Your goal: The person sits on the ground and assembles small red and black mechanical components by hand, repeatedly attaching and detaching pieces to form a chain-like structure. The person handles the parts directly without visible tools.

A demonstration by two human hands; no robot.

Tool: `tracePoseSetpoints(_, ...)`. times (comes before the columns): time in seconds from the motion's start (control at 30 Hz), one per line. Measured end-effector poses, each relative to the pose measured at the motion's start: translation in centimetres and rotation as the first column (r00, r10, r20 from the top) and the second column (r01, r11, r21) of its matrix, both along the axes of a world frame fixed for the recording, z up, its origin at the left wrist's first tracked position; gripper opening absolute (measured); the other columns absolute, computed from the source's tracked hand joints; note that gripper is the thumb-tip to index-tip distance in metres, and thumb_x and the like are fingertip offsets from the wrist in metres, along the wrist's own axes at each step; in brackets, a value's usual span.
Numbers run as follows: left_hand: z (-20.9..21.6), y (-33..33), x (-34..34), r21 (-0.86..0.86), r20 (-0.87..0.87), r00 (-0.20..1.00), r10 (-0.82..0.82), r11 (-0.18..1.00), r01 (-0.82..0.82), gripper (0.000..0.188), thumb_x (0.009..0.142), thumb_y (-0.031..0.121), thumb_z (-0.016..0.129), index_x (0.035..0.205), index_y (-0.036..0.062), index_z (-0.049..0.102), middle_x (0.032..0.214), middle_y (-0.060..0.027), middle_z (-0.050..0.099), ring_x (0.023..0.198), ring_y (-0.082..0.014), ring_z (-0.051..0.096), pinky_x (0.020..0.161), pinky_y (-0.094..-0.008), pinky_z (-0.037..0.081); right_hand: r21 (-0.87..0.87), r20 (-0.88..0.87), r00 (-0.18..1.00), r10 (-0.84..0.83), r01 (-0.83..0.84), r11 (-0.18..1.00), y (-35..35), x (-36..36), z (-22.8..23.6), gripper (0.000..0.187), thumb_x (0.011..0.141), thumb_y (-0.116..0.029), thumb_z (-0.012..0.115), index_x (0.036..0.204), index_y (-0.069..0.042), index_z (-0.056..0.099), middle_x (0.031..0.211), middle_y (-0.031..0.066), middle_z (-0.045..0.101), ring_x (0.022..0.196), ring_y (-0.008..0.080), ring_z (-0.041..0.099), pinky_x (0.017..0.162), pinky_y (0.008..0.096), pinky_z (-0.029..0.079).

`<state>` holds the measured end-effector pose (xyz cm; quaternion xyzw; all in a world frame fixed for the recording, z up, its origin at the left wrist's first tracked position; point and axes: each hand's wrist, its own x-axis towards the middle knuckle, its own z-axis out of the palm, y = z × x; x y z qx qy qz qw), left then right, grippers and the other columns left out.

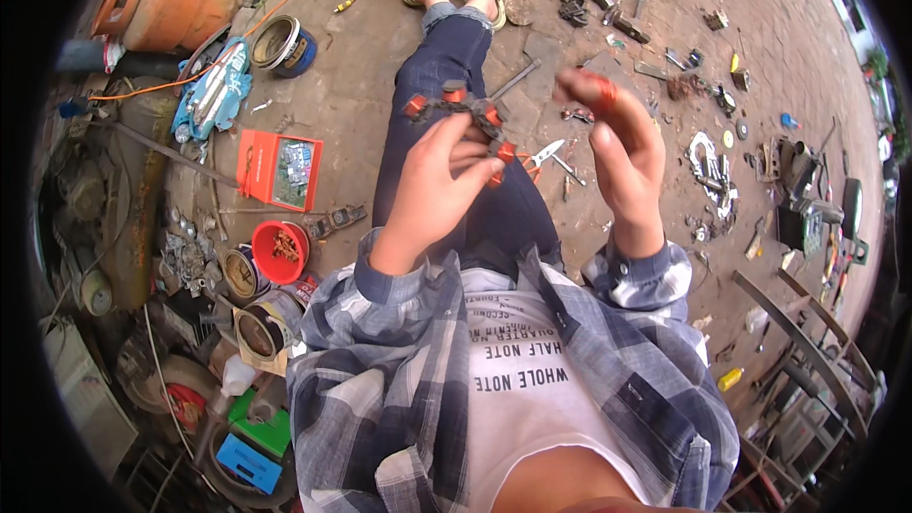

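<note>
My left hand (pixel 439 174) is closed, fingers curled and thumb pressed in, above my lap. It grips a curved dark strip with red-orange blocks (pixel 454 93) spaced along it; its exact kind I cannot make out. The strip arcs from beyond my fingers round to my thumb. To the right, apart from the strip, my right hand (pixel 631 166) is raised, fingers bent and thumb spread away from them. Something red (pixel 602 91) shows around one of its fingers, slightly blurred. Between the hands, scissors with orange handles (pixel 543 154) lie on the ground beside my leg.
On the left are an orange gas cylinder (pixel 180 8), an open red box (pixel 255 166), a red bowl (pixel 281 252) of small brown pieces and several paint tins. A hammer (pixel 627 25) and scattered metal parts lie far right. Curved metal bars (pixel 798 342) stand near right.
</note>
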<state>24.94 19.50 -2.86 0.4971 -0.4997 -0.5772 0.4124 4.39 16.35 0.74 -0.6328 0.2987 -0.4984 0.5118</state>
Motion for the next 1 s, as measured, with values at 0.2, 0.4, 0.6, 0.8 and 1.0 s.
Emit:
tracePoseSetpoints(0.2,1.2,0.1,0.8,0.052,-0.338,0.941,-0.001,0.998,0.02,0.042,0.085,-0.005,0.062,0.124,-0.0075,0.044,0.109,-0.0135,0.061,0.097,-0.0187,0.063,0.084,-0.0287,0.052,-0.413,-0.594,0.75,-0.292,0.027,0.91,-1.1,0.0,-3.6,0.029,0.081,-0.006,0.065,0.109,-0.008,0.059,0.104,0.0057,0.064,0.102,0.0226,0.06,0.109,0.049,0.025)
tracePoseSetpoints(0.4,0.7,-0.6,0.5,-0.013,-0.176,0.977,0.123,0.992,-0.127,0.028,0.085,-0.006,0.062,0.111,-0.005,0.05,0.1,-0.0088,0.059,0.093,-0.0158,0.063,0.079,-0.0265,0.053,-0.287,-0.682,0.729,-0.064,-0.186,0.94,3.0,-0.5,-3.5,0.013,0.077,-0.011,0.07,0.082,-0.008,0.059,0.078,0.0042,0.06,0.078,0.0217,0.061,0.104,0.0489,0.032)
tracePoseSetpoints(0.6,-0.2,-0.4,-0.4,-0.04,0.055,0.996,0.075,0.997,-0.073,0.033,0.083,-0.007,0.062,0.113,-0.0044,0.05,0.099,-0.01,0.062,0.09,-0.0147,0.065,0.078,-0.0261,0.053,-0.321,-0.521,0.846,-0.116,-0.068,0.945,1.4,-0.4,-0.1,0.007,0.078,-0.008,0.069,0.08,-0.007,0.062,0.076,0.0032,0.062,0.074,0.0205,0.062,0.102,0.0462,0.035)
tracePoseSetpoints(0.8,0.0,0.2,0.7,0.131,-0.236,0.967,-0.092,0.983,0.125,0.041,0.084,-0.008,0.06,0.123,-0.0072,0.045,0.104,-0.0132,0.061,0.094,-0.0197,0.065,0.081,-0.0318,0.054,-0.482,-0.556,0.675,-0.485,0.214,0.85,-3.7,-1.6,-2.3,0.005,0.082,-0.008,0.067,0.08,-0.006,0.063,0.072,0.0045,0.064,0.071,0.021,0.063,0.1,0.0432,0.036)
tracePoseSetpoints(1.0,1.3,-0.4,1.6,0.051,-0.429,0.896,0.116,0.993,-0.104,0.044,0.086,-0.006,0.06,0.127,-0.0066,0.045,0.104,-0.014,0.062,0.092,-0.0225,0.065,0.079,-0.0329,0.055,-0.313,-0.737,0.661,-0.145,-0.143,0.939,0.9,-2.8,-6.0,0.006,0.081,-0.011,0.067,0.08,-0.007,0.062,0.076,0.0047,0.064,0.076,0.0216,0.063,0.101,0.0451,0.036)
